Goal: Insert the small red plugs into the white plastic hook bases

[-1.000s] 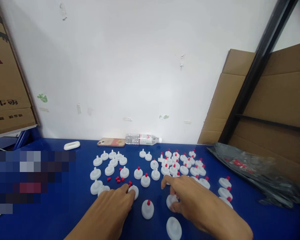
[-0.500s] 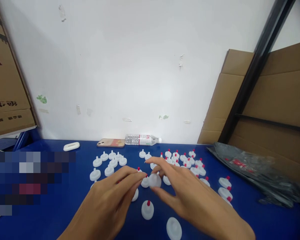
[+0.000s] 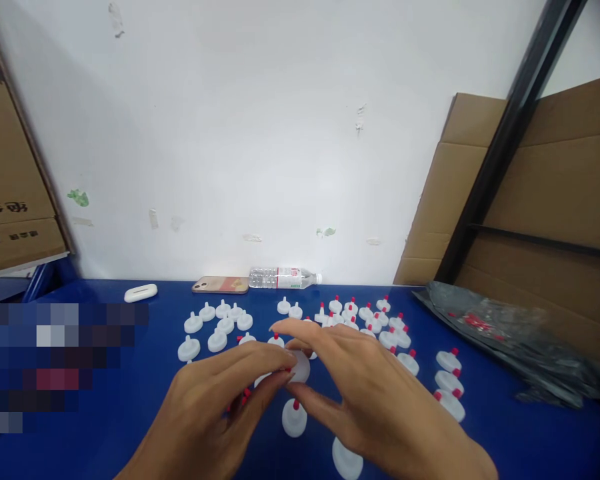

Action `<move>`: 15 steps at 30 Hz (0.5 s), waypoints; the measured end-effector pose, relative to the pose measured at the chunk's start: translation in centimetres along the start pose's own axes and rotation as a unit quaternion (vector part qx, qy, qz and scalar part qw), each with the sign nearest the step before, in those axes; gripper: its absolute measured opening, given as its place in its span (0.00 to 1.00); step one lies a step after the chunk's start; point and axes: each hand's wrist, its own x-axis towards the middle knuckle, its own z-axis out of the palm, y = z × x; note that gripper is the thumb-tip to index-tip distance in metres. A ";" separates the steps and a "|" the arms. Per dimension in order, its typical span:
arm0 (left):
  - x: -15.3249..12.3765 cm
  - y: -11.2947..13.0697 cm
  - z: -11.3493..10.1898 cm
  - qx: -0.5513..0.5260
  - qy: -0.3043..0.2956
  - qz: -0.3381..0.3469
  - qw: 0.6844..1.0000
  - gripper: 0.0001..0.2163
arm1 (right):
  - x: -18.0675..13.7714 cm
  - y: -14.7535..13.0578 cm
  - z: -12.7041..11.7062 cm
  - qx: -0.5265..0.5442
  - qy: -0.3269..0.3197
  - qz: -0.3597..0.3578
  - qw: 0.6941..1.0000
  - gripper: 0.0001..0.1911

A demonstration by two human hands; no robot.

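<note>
My right hand [image 3: 350, 387] has thumb and fingers closed round a translucent white nozzle lid [image 3: 301, 368], its round base turned towards me. Thumb and forefinger of my left hand [image 3: 225, 393] pinch a small red tip cap [image 3: 289, 369] against that lid's left side; the nozzle itself is hidden by the fingers. More red caps [image 3: 246, 396] show under the curled fingers of my left hand. Below the hands, a red-tipped lid [image 3: 295, 420] stands on the blue table, and another white lid [image 3: 347, 460] lies partly behind my right wrist.
Several white lids without red tips [image 3: 217, 340] stand at left; many red-tipped ones [image 3: 375, 323] are grouped at right. A phone [image 3: 220, 285], a water bottle [image 3: 283, 278] and a white case [image 3: 141, 293] lie along the wall. A grey plastic bag [image 3: 500, 340] with red caps lies right.
My two hands have come together. The left thumb and forefinger now meet the lid in my right hand, which has shifted slightly left. The view has moved a little.
</note>
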 end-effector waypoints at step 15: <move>0.5 1.6 -1.1 -0.188 0.036 -0.242 0.951 0.06 | 0.4 0.1 -0.3 -0.044 0.189 -0.122 0.973 0.19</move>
